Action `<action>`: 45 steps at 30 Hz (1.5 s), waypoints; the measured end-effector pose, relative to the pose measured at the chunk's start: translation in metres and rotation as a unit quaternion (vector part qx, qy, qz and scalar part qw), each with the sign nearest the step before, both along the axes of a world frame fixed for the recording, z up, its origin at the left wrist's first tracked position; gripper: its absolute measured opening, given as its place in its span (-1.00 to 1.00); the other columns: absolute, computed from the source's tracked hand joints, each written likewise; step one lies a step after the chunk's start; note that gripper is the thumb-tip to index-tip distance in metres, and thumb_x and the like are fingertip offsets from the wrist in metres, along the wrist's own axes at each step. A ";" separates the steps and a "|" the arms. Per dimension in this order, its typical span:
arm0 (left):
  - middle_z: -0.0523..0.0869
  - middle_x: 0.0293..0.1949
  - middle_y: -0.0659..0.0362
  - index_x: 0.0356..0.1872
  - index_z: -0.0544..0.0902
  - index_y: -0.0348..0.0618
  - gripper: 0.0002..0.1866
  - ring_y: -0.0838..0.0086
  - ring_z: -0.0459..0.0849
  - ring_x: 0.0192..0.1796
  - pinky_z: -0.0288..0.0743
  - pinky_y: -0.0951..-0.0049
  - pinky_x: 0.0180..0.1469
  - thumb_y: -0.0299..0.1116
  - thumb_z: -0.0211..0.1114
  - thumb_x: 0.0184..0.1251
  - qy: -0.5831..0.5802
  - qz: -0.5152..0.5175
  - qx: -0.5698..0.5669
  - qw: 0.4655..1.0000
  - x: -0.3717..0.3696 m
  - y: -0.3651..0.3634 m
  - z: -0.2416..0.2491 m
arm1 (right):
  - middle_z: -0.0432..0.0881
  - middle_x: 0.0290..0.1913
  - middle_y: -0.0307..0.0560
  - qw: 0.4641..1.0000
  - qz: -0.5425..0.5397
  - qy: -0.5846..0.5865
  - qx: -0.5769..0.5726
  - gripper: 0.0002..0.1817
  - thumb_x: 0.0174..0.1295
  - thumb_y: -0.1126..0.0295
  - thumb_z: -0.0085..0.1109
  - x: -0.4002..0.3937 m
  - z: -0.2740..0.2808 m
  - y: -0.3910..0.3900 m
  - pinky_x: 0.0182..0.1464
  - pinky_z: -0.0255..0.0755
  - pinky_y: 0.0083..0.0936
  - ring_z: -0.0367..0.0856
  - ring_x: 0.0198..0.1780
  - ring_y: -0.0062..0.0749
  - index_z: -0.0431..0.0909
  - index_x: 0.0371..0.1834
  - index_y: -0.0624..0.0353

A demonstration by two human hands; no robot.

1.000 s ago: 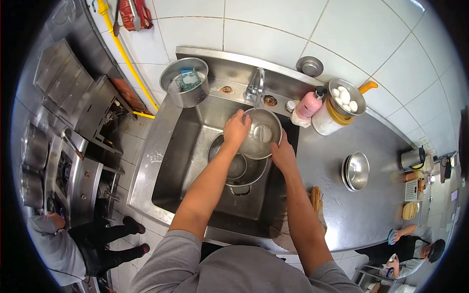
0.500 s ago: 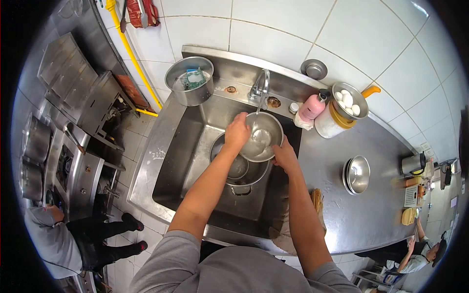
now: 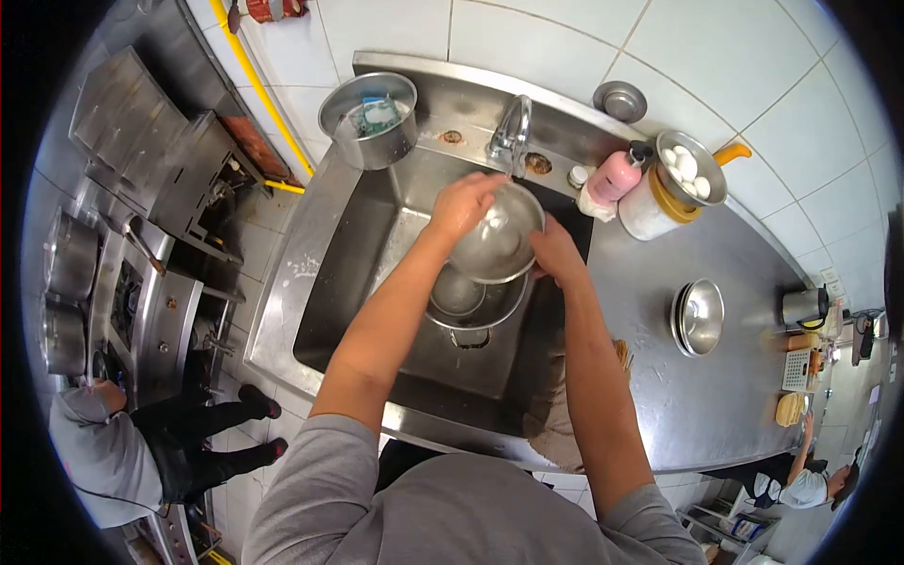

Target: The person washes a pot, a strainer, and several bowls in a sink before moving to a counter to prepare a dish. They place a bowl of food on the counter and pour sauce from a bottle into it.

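The left hand [image 3: 461, 204] curls its fingers over the far rim of a round stainless-steel bowl [image 3: 494, 247], while the right hand [image 3: 556, 252] grips the near-right rim. The bowl is tilted above a larger steel pot [image 3: 476, 306] in the steel sink [image 3: 339, 282], just under the chrome tap [image 3: 511, 132].

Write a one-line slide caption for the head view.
Both hands, left hand and right hand, hold a steel bowl under the faucet.

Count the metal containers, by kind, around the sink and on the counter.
Bowl in both hands: 1
Pot in the sink: 1
Pot with sponge: 1
Small dish on ledge: 1
Stack of bowls on the counter: 1
Bowl of eggs: 1
Total: 6
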State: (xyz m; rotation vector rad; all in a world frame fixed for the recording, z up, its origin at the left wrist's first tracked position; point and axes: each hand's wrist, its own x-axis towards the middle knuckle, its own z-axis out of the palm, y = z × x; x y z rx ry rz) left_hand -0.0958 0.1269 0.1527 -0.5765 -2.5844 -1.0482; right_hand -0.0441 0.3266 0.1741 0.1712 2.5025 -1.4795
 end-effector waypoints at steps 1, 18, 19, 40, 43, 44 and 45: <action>0.69 -0.19 0.12 0.08 0.64 0.05 -0.64 0.18 0.70 -0.15 0.58 0.21 -0.09 -0.41 0.20 0.24 -0.004 0.000 -0.001 1.000 -0.002 -0.001 -0.022 | 0.65 -0.41 0.03 1.000 0.000 -0.004 -0.001 -0.51 0.19 0.37 -0.08 0.001 0.009 -0.005 -0.53 0.60 -0.38 0.63 -0.59 -0.20 0.42 0.23 0.21; 0.46 0.30 -0.18 0.20 0.48 -0.35 -0.49 0.04 0.44 0.35 0.42 0.18 0.30 -0.30 0.16 0.25 -0.378 0.286 -0.128 0.871 0.036 -0.024 -0.322 | 0.51 0.15 0.05 0.888 -0.413 0.198 -0.039 -0.63 0.44 0.37 -0.06 0.111 0.024 0.147 -0.30 0.69 -0.40 0.65 -0.17 -0.23 0.38 0.22 0.36; 0.46 0.30 -0.18 0.20 0.48 -0.35 -0.49 0.04 0.44 0.35 0.42 0.18 0.30 -0.30 0.16 0.25 -0.379 0.285 -0.128 0.871 0.041 -0.022 -0.311 | 0.53 0.09 0.02 0.877 -0.433 0.208 -0.028 -0.59 0.42 0.32 0.00 0.134 -0.013 0.217 -0.35 0.65 -0.42 0.65 -0.22 -0.28 0.36 0.25 0.31; 0.69 -0.22 0.22 -0.14 0.55 -0.12 -0.73 0.40 0.70 -0.21 0.64 0.38 -0.21 -0.57 0.16 0.09 -0.418 0.116 0.519 0.737 0.046 -0.027 -0.106 | 0.61 -0.21 -0.33 0.975 -0.211 0.042 -0.059 -0.61 0.33 0.22 0.16 0.120 0.032 0.120 -0.30 0.37 -0.62 0.49 -0.27 -0.63 0.52 0.21 -0.03; 0.71 -0.16 0.21 0.01 0.57 -0.09 -0.69 0.47 0.72 -0.24 0.67 0.38 -0.23 -0.54 0.18 0.21 -0.407 0.035 0.589 0.698 0.048 -0.014 -0.106 | 0.57 0.12 0.00 0.993 -0.043 0.020 -0.106 -0.32 0.23 0.17 0.33 0.060 -0.014 0.031 0.03 0.52 -0.36 0.57 0.06 -0.37 0.33 0.37 0.18; 0.72 -0.13 0.19 0.03 0.55 -0.09 -0.69 0.46 0.72 -0.23 0.67 0.39 -0.22 -0.52 0.18 0.25 -0.401 -0.012 0.612 0.681 0.050 -0.009 -0.105 | 0.57 0.10 0.02 0.987 -0.047 -0.003 -0.151 -0.35 0.26 0.19 0.30 0.044 -0.025 0.005 0.00 0.54 -0.36 0.59 0.03 -0.35 0.32 0.35 0.22; 0.70 -0.04 0.21 0.07 0.54 -0.04 -0.72 0.48 0.69 -0.10 0.62 0.31 -0.08 -0.38 0.23 0.36 -0.405 -0.067 0.613 0.676 0.053 -0.008 -0.100 | 0.58 0.08 0.03 0.979 -0.050 -0.024 -0.196 -0.38 0.30 0.20 0.27 0.030 -0.035 -0.011 -0.03 0.57 -0.36 0.61 0.01 -0.32 0.31 0.33 0.27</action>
